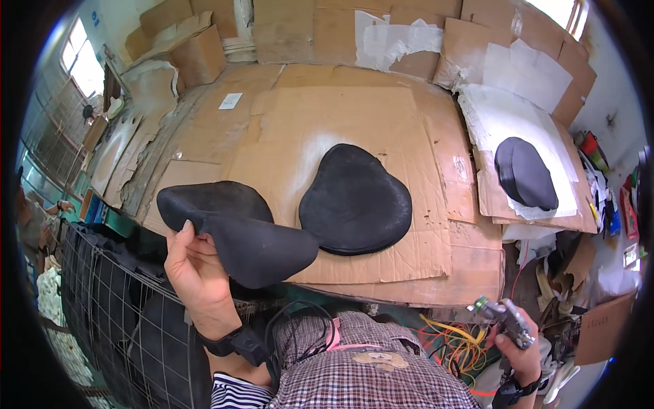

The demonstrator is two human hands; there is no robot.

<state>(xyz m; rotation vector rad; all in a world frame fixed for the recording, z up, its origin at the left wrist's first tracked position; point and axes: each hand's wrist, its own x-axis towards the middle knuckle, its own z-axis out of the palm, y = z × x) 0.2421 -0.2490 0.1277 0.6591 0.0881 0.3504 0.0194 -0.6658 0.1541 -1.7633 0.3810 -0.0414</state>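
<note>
My left hand [201,281] pinches the edge of a black seat pad [267,249], thumb on the near side. The pad is raised over the front left of the cardboard-covered table and curves like a saddle. On the cardboard to its right, a second black seat pad [355,201] lies flat, with a rounded three-lobed outline. Beyond the table's front right edge, my right hand [521,349] is wrapped around a metal spray gun [512,323], whose nozzle end points left. A smaller black pad [526,174] rests on a white sheet at the right.
Cardboard panels [334,37] stand along the back of the table [266,136]. At lower left is a wire cage [129,307] with black pieces inside. Orange and yellow hoses [449,334] tangle below the front edge. Another person [37,218] is at the far left.
</note>
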